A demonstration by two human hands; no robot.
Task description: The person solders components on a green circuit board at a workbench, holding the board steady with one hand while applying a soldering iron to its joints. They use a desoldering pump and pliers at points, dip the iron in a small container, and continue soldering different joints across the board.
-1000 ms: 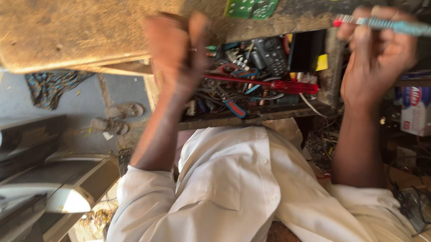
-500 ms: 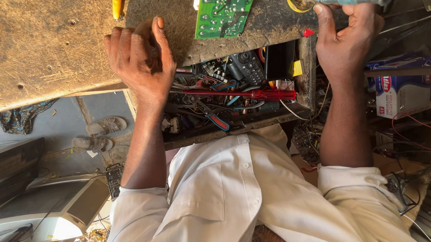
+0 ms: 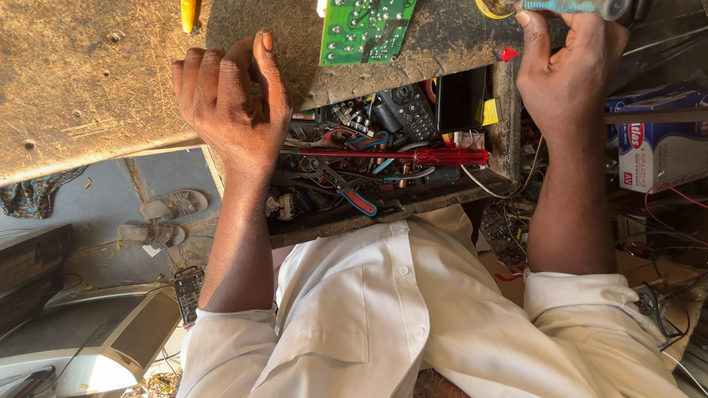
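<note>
Tabletop (image 3: pixel 75 95): worn brown wooden slab across the top of the view, scratched and pitted.
Shirt (image 3: pixel 412 334): white, buttoned, sleeves rolled up above the elbows, filling the lower middle.
Drawer (image 3: pixel 387 157): open under the tabletop edge, crammed with tools, wires and small parts.
Box (image 3: pixel 662 143): blue and white carton on a shelf at the right, beside the right forearm.
Left hand (image 3: pixel 228 100): lies on the tabletop at its near edge, fingers (image 3: pixel 217 69) loosely curled and holding nothing, thumb raised toward the board.
Right hand (image 3: pixel 566 69): fingers closed round a teal tool, thumb pressed along it, at the far right of the tabletop.
Board (image 3: pixel 368 23): green circuit board, solder side up, flat on the tabletop between the two hands, touched by neither.
Screwdriver (image 3: pixel 418 156): red handle, lying across the drawer's clutter.
Tool (image 3: pixel 573 4): teal handle, lying crosswise in the right hand at the top edge; its tip cannot be made out.
Sandals (image 3: pixel 161 220): a pair on the floor, lower left.
</note>
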